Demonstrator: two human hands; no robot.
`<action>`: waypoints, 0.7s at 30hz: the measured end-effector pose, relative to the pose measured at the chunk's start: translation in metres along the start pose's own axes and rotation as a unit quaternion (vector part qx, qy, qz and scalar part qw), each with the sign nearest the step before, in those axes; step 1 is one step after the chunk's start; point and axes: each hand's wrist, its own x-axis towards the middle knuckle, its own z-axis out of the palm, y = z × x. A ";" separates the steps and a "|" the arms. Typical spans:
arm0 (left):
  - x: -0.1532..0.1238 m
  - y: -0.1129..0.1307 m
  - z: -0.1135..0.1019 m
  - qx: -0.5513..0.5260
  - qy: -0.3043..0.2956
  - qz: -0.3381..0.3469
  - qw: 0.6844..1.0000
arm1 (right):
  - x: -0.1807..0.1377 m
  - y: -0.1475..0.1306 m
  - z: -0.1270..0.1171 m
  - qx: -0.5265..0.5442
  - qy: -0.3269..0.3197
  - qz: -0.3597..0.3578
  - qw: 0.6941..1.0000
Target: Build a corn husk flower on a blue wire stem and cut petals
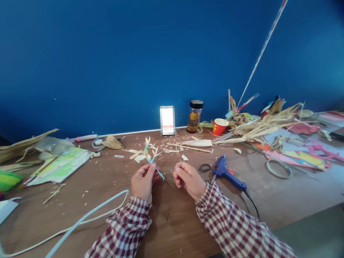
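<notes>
My left hand (144,180) pinches the light-blue wrapped stem of a small flower spray (146,154) that looks made of pale corn husk. Its cream petals fan out above my fingers, and the stem's lower end points down to the right. A short gap away, my right hand (189,178) is closed with thumb and fingertips together; whatever it grips, if anything, is too small to make out. Beyond both hands, pale husk scraps (184,157) are scattered over the brown table. A blue glue gun (228,173) lies to the right of my right hand.
At the back stand a dark-lidded jar (194,117), a red paper cup (219,127) and a blurred white object (167,119). Dry husks (273,123) and coloured paper (299,156) are heaped right. A white cable (87,218) loops at left. A tape ring (278,169) lies right.
</notes>
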 end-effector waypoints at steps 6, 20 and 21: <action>-0.002 0.002 0.001 0.019 0.007 -0.013 1.000 | -0.002 -0.004 0.000 -0.040 0.029 -0.013 0.999; -0.006 0.002 0.003 0.010 -0.026 -0.025 0.999 | 0.001 0.008 -0.004 -0.210 -0.050 0.023 0.976; -0.007 0.003 0.003 0.005 -0.029 -0.028 0.999 | 0.001 0.007 -0.004 -0.220 -0.054 0.021 0.974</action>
